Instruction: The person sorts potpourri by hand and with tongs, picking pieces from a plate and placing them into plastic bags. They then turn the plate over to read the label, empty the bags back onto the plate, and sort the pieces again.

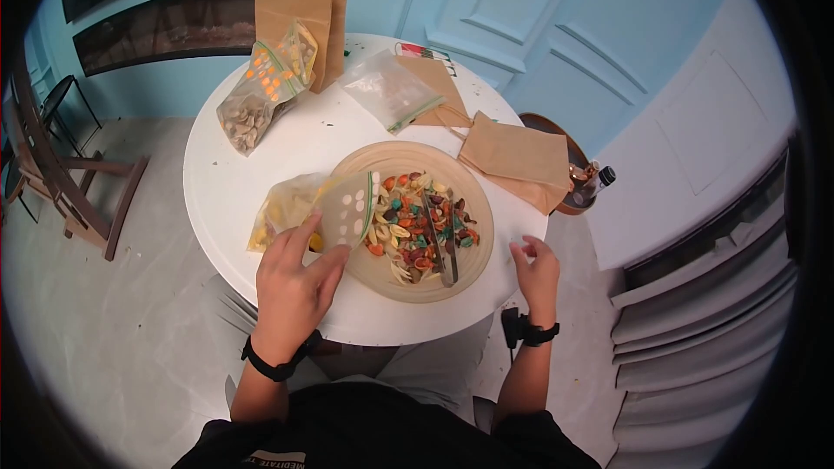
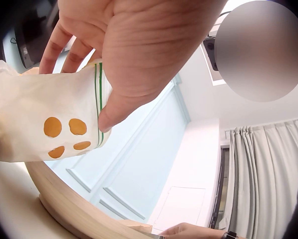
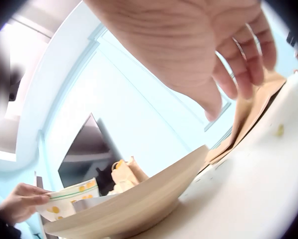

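A wide tan bowl point(image 1: 483, 243) sits on the round white table point(image 1: 261, 165), filled with coloured pasta shells point(image 1: 421, 221) and metal tongs point(image 1: 441, 247). My left hand point(image 1: 295, 282) pinches the mouth of a zip bag point(image 1: 343, 208) with orange dots, held at the bowl's left rim; yellow pasta fills the bag's far end point(image 1: 282, 208). In the left wrist view the thumb and fingers point(image 2: 111, 112) grip the bag point(image 2: 49, 122) at its green seal. My right hand point(image 1: 536, 269) hovers at the bowl's right side, fingers loosely bent and empty point(image 3: 228, 69).
Further back lie another filled dotted zip bag point(image 1: 265, 91), a clear empty bag point(image 1: 391, 91), a standing brown paper bag point(image 1: 300, 13) and flat paper bags point(image 1: 517, 161). A tray with bottles point(image 1: 591, 182) sits right of the table. A wooden chair point(image 1: 61, 174) stands left.
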Available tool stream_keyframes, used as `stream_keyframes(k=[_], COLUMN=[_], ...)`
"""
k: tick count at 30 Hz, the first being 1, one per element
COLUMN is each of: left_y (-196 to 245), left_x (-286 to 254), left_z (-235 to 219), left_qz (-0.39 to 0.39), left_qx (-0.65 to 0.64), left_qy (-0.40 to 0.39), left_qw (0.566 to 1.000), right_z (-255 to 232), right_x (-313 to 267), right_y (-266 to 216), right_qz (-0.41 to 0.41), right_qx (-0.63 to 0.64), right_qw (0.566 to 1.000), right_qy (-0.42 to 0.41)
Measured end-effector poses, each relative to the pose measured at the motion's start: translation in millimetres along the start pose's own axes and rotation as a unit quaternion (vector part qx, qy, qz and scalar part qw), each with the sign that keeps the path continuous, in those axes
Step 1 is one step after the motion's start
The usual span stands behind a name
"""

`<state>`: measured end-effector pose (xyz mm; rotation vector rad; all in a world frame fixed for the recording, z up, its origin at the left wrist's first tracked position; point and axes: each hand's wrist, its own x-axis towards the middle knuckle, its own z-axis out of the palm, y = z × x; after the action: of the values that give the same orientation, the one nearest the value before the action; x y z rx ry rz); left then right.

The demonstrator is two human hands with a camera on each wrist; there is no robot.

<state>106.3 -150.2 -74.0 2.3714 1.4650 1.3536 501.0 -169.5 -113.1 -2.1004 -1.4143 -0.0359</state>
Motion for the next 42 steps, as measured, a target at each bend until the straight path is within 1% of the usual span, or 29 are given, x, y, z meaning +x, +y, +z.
stream_keyframes(k=[3,7,10,13,15,16,19,22,25,28,31,34,37,38,40,42], left_y=[-1,-3,-3,-4,-4,-4,-5,-4,-4,-4,-5,-9,-8,-8,-7,-7], left_x=[1,-2,-3,-5,-5,-4,-6,-5,-4,-6,-8,-9,-8,-8,-8,-9], left_z=[0,1,0,-1,-4,-4,-3,-3,-3,-3,-6,-5,-5,-5,-4,-4], left_qz=[0.005,0.000,-0.006,-0.007,-0.011,-0.013,-0.006,0.000,0.002,-0.003,-0.006,0.011,0.017,0.016,0.016,0.017], left_qx=[0.000,-0.006,-0.011,-0.013,-0.018,-0.020,-0.020,-0.021,-0.021,-0.022,-0.022,-0.009,-0.011,-0.012,-0.012,-0.009], left_qy=[0.003,0.004,0.001,0.004,0.002,0.002,0.010,0.009,0.008,0.013,0.014,0.020,0.020,0.019,0.017,0.017], left_qw=[1.000,1.000,1.000,1.000,1.000,1.000,1.000,1.000,1.000,1.000,1.000,1.000,1.000,1.000,1.000,1.000], right_z=[-6,6,12,12,11,9,0,-6,3,11,10,7,5,6,10,11], right_x=[-5,-7,-4,0,0,1,-2,-10,-18,-23,-29,-40,-42,-42,-41,-37], right_y=[12,17,24,18,15,8,-27,-70,-99,-114,-122,-124,-124,-123,-115,-105], right_qz=[0.051,0.036,0.019,0.024,-0.002,-0.016,-0.011,-0.047,-0.052,-0.073,-0.143,-0.212,-0.149,-0.135,-0.107,-0.134], right_qx=[-0.031,0.000,0.001,-0.007,-0.025,-0.034,0.016,0.153,0.250,0.237,0.087,-0.069,-0.046,-0.045,-0.042,-0.031], right_qw=[0.994,0.996,0.997,0.997,0.997,0.997,1.000,0.987,0.963,0.961,0.983,0.974,0.980,0.982,0.986,0.990], right_qy=[-0.092,-0.077,-0.069,-0.078,-0.068,-0.062,0.025,-0.003,-0.084,-0.124,-0.079,-0.051,-0.126,-0.124,-0.120,-0.036])
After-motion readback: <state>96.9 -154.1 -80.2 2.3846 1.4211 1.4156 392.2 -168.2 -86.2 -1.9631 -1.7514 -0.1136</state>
